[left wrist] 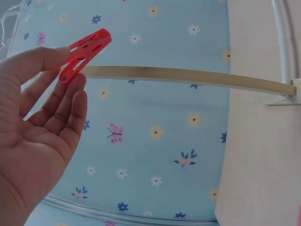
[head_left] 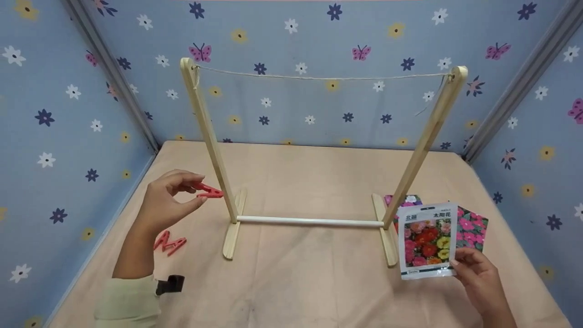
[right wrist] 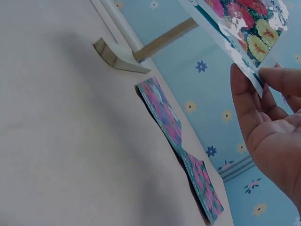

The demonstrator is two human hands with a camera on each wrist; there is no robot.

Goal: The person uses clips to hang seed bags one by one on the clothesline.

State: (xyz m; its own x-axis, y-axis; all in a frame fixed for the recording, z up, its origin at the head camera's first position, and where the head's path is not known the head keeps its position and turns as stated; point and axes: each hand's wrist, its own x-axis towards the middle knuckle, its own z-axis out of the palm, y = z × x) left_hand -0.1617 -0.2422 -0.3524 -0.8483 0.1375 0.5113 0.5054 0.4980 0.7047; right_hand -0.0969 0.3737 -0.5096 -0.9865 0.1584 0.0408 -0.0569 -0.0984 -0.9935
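Observation:
My left hand (head_left: pixel 166 202) pinches a red clothespin (head_left: pixel 211 190) by its handle ends, between thumb and fingers, beside the stand's left post. In the left wrist view the same clothespin (left wrist: pixel 87 52) points away from the fingertips. My right hand (head_left: pixel 478 275) holds a seed packet (head_left: pixel 427 241) by its lower right corner, thumb in front, with the flower picture facing me. The packet hangs upright above the table, overlapping the right foot of the stand in the head view. In the right wrist view, thumb and fingers grip the packet's (right wrist: pixel 235 35) bottom edge.
A wooden stand (head_left: pixel 428 141) with a white crossbar (head_left: pixel 309 222) has a string (head_left: pixel 300 77) tied between its post tops. Two more seed packets (right wrist: pixel 162 110) lie on the table behind the held one. Red clothespins (head_left: pixel 171 243) lie near my left forearm. Patterned walls enclose the table.

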